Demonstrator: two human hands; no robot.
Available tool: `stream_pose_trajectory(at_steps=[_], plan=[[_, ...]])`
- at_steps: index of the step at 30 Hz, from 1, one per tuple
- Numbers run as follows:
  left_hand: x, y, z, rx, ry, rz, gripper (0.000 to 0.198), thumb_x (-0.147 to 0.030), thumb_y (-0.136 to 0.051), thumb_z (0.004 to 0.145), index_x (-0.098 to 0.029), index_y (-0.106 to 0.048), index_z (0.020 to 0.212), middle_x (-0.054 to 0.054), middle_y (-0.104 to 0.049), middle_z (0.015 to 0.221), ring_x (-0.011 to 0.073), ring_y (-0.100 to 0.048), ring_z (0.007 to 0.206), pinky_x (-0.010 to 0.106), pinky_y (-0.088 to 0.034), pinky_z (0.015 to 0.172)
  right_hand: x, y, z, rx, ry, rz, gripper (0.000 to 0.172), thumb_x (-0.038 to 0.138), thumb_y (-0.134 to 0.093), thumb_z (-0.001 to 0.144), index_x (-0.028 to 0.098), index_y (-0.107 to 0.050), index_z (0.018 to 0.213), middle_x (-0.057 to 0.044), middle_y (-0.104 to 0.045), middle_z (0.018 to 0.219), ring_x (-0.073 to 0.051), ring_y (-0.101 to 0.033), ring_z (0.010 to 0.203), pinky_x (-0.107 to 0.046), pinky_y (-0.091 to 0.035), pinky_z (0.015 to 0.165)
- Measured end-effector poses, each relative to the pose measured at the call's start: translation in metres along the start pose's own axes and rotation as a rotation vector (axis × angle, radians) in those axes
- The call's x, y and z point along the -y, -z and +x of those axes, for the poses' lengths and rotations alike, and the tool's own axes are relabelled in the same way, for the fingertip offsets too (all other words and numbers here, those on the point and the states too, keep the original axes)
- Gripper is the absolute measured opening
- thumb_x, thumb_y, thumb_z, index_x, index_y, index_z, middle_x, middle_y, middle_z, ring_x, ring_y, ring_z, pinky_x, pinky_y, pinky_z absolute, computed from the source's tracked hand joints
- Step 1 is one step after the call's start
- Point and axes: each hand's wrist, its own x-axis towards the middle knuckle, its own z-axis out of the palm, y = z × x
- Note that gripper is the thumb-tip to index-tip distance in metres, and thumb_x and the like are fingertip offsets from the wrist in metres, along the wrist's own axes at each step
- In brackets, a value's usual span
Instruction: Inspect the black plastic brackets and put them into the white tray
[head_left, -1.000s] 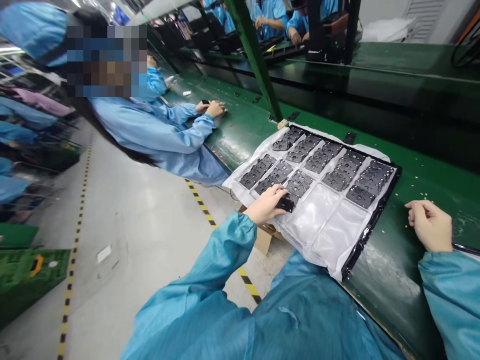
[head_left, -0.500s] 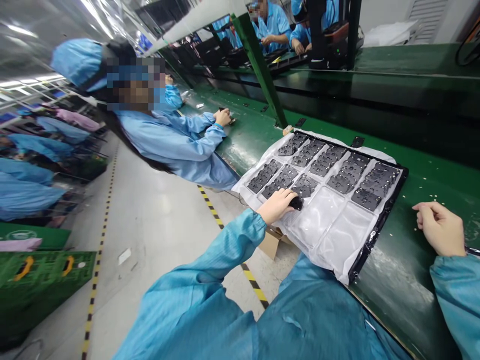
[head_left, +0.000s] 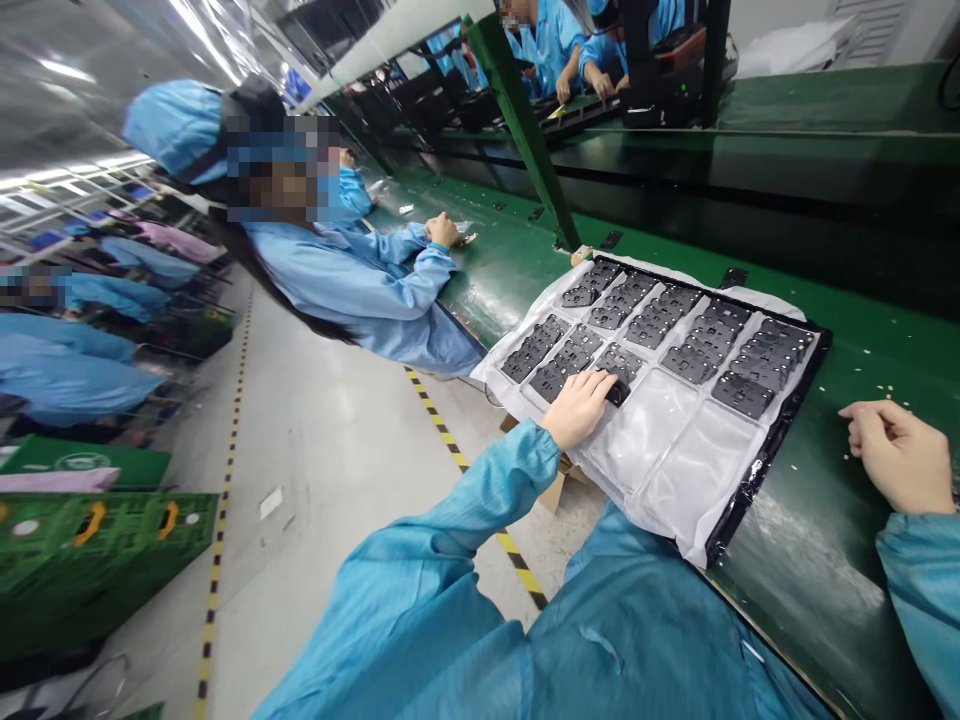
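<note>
A white compartment tray in a black frame lies at the near edge of the green bench. Several of its compartments hold overlapping flat black parts; two near compartments show bare white plastic. My left hand is over the front row, its fingers closed on a black part beside the third group from the left. The palm hides some of that part. To the right of the tray, my right hand rests at the bench with its fingers curled in, nothing visible in them.
A co-worker in blue sits at the left, hands on the bench. A green post rises behind the tray. Loose black pieces lie beyond it, and small crumbs are scattered at the right. Green crates stand on the floor.
My left hand has moved slightly away from me, bringing the black part nearer the third front group. The whole view has shifted a little. The co-worker's hands have moved slightly.
</note>
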Motion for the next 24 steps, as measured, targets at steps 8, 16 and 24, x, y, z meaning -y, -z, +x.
stream_pose_trajectory(at_steps=[8, 16, 24], plan=[[0.004, 0.004, -0.013, 0.031, -0.013, -0.011, 0.059, -0.011, -0.037, 0.082, -0.014, -0.036, 0.141, 0.013, -0.037, 0.147, 0.0272, -0.031, 0.136, 0.045, -0.029, 0.108, -0.006, 0.001, 0.001, 0.09, 0.005, -0.045, 0.019, 0.033, -0.054, 0.078, 0.021, -0.069, 0.081, -0.001, -0.059, 0.059, -0.014, -0.055, 0.05, -0.026, -0.043, 0.05], [0.001, 0.018, 0.003, 0.192, -0.083, 0.156, 0.06, -0.007, -0.038, 0.078, -0.005, -0.038, 0.138, 0.018, -0.035, 0.148, 0.0273, -0.028, 0.139, 0.047, -0.018, 0.114, 0.001, 0.003, 0.0, 0.112, 0.013, -0.064, 0.021, 0.034, -0.053, 0.08, 0.02, -0.068, 0.081, 0.0, -0.057, 0.057, -0.013, -0.055, 0.05, -0.025, -0.043, 0.051], [-0.116, 0.064, 0.086, 0.027, -0.646, -0.099, 0.042, -0.016, -0.039, 0.089, -0.015, -0.049, 0.129, 0.012, -0.054, 0.133, 0.0203, -0.046, 0.126, 0.039, -0.031, 0.108, -0.008, 0.002, 0.001, 0.144, 0.048, -0.056, 0.022, 0.037, -0.053, 0.083, 0.02, -0.067, 0.083, 0.001, -0.056, 0.057, -0.012, -0.054, 0.048, -0.024, -0.041, 0.051]])
